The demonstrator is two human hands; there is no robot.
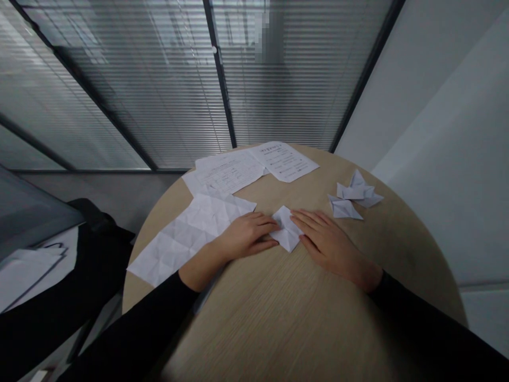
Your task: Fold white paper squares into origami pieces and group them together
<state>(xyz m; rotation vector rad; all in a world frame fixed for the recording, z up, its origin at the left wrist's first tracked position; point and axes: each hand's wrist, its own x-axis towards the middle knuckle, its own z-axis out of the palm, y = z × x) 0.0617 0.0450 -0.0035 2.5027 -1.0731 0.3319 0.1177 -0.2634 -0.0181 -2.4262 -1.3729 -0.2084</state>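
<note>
Your two forearms, in black sleeves (135, 329), reached in from the near edge and angled toward each other. Your left grip (246, 235) lay flat on the surface (302, 318), palm down with the fingers stretched out to the right. Your right grip (328, 244) lay flat too, its fingers stretched out to the left. Neither was clenched, and neither closed around anything.

One small folded paper piece (285, 228) sat between the two grips, and the fingertips of both were touching it from opposite sides. Its place was on the bare wood, just ahead of your palms' line.

Left of your left grip, and touching its side, lay one large creased white sheet (186, 236), opened out and marked with a grid of fold lines. Beyond both grips, well apart from them, were two printed sheets: a ruled form (225, 172) and a text page (284, 161), overlapping slightly at the far edge of the round surface. To the right of your right grip, and near it, sat two more folded paper pieces (356, 190) (342, 208), touching each other.
</note>
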